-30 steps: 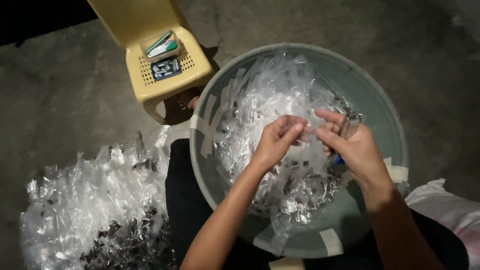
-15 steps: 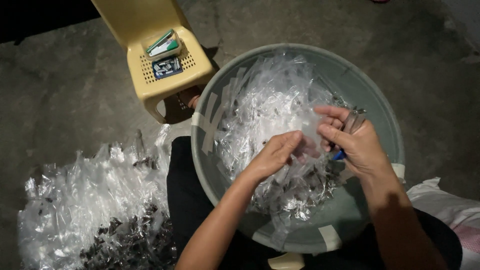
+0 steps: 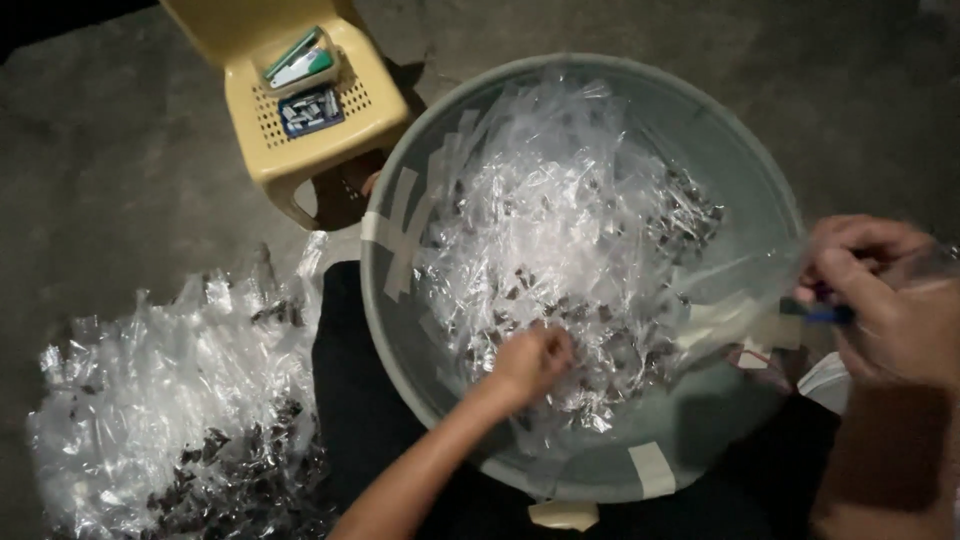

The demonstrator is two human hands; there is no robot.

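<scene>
A big grey basin (image 3: 420, 180) patched with strips of tape holds a heap of small clear plastic bags (image 3: 560, 230) with dark bits in them. My left hand (image 3: 530, 362) reaches down into the heap, its fingers closed on the plastic. My right hand (image 3: 880, 300) is over the basin's right rim, shut on a clear plastic bag (image 3: 740, 290) that stretches back toward the basin, with a small blue tool (image 3: 820, 314) between its fingers.
A yellow plastic chair (image 3: 300, 130) stands at the upper left with small packets on its seat. A large pile of filled clear bags (image 3: 170, 400) lies on the concrete floor at the left. Dark cloth (image 3: 360, 420) lies under the basin's near side.
My hands have parted: the right one has pulled a bag out to the right over the rim, and the left one has dropped lower into the heap. The view has moved closer.
</scene>
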